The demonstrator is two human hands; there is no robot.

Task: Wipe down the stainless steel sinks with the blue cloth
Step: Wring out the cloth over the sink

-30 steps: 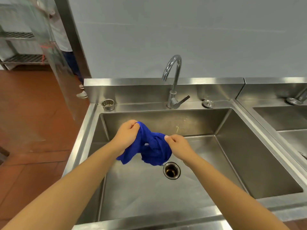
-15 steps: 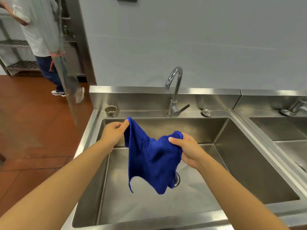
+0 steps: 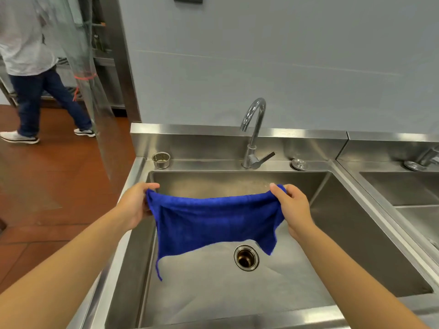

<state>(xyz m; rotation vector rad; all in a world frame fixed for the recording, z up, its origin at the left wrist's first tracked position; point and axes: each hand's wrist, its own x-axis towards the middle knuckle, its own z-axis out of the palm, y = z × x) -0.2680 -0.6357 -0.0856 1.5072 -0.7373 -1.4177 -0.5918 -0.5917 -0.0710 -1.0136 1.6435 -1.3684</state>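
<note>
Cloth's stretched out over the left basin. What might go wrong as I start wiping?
The left hand and right hand pinch only the top corners of the blue cloth; a slack grip would likely drop it into the sink. The open drain lies near the cloth's hanging edge, with the strainer basket out on the ledge, so a corner may snag there.

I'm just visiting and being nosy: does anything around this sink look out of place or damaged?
Only small things. The strainer basket stands on the back ledge, left of the faucet, not in the open drain. The blue cloth trails a loose strand from its lower left corner.
</note>
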